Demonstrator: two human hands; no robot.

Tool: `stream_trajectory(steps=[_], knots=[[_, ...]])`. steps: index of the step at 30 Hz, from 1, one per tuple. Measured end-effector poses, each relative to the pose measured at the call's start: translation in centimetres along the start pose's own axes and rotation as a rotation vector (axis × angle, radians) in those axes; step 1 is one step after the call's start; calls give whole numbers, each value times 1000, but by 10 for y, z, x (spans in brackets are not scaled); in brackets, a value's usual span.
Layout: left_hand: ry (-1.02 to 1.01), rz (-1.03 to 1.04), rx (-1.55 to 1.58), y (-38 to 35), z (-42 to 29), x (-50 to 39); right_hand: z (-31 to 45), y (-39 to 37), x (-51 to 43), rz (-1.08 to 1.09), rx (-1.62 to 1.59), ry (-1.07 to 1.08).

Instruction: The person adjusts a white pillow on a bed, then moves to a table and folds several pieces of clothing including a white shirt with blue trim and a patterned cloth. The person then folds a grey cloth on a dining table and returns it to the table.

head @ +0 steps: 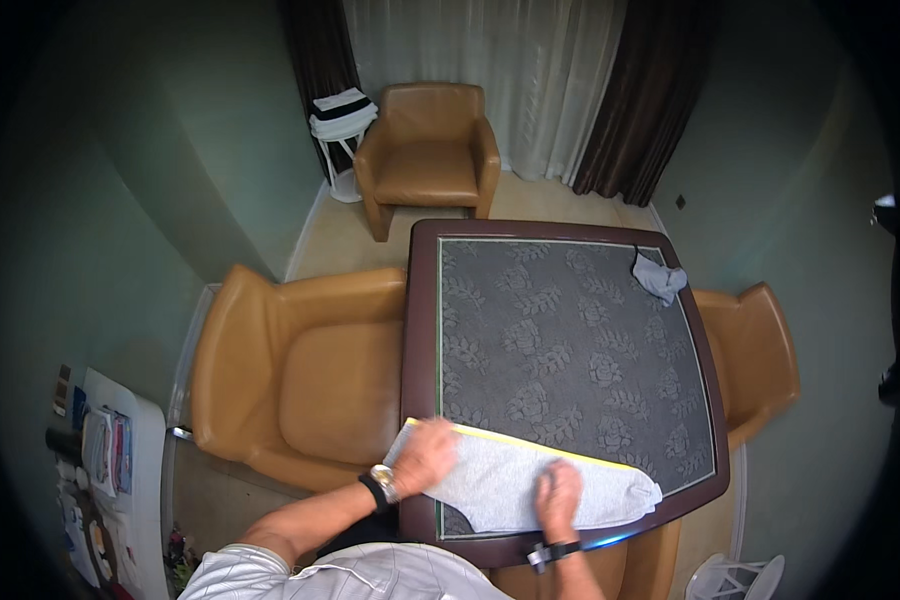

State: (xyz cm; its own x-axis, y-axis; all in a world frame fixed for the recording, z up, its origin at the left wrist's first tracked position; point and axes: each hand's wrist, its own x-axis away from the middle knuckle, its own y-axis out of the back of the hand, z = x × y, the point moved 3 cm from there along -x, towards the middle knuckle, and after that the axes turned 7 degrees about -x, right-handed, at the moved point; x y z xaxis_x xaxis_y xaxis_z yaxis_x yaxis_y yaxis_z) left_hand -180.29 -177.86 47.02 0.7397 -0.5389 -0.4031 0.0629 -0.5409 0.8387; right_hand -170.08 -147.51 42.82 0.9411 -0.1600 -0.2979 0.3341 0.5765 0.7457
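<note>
A light grey cloth garment (pixel 495 480), with a yellow stripe along its far edge, lies spread across the near side of the table. It looks like a folded trouser leg; the right end is narrower, with a gathered cuff. My left hand (pixel 426 454) rests on the wider left end, its fingers over the yellow stripe. On the middle of the cloth, towards the near edge, is my right hand (pixel 559 495), with its fingers bent. Both hands are blurred, and whether either one pinches the fabric is hidden. Each wrist wears a dark band; a watch is also on the left.
The table (pixel 418 337) has a raised dark red frame around a floral grey top. A small grey cloth (pixel 658 279) lies at its far right corner. Tan armchairs (pixel 337 382) surround it. Folded textiles (pixel 343 112) sit on a white stool; a cluttered white cabinet (pixel 146 450) stands left.
</note>
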Motion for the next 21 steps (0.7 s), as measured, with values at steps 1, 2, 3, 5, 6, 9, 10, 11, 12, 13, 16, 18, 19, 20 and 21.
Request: stream_trajectory(steps=[1,2,3,5,6,9,10,11,12,13,16,18,19,20,21], knots=[[-109,107,43,-15,-15,1,15,-23,9,24,-24,76],[-221,194,40,-29,-31,5,34,-38,17,73,-60,76],[-227,297,79,-44,-39,14,47,-45,22,126,-96,82],[-267,413,51,-58,-45,23,47,-43,22,167,23,58],[-249,408,27,-63,-42,23,44,-42,24,185,88,40],[-191,393,-38,-67,-27,24,-8,-26,19,91,226,13],[-174,386,-50,-64,-23,22,-24,-17,18,81,248,-14],[-154,378,-67,-60,-20,20,-41,-8,16,71,266,-37],[-142,381,-104,-59,-16,20,-57,0,12,58,281,-58],[-128,363,-102,-59,-12,20,-74,9,11,42,282,-113],[-70,333,-116,-56,-1,25,-123,41,6,-22,418,-249],[-66,329,-128,-54,3,26,-154,62,8,-22,454,-309],[-64,326,-130,-53,5,27,-163,69,8,-7,465,-325],[-61,332,-139,-52,7,28,-171,75,9,8,476,-341],[-58,337,-148,-51,8,28,-176,81,8,21,487,-356]])
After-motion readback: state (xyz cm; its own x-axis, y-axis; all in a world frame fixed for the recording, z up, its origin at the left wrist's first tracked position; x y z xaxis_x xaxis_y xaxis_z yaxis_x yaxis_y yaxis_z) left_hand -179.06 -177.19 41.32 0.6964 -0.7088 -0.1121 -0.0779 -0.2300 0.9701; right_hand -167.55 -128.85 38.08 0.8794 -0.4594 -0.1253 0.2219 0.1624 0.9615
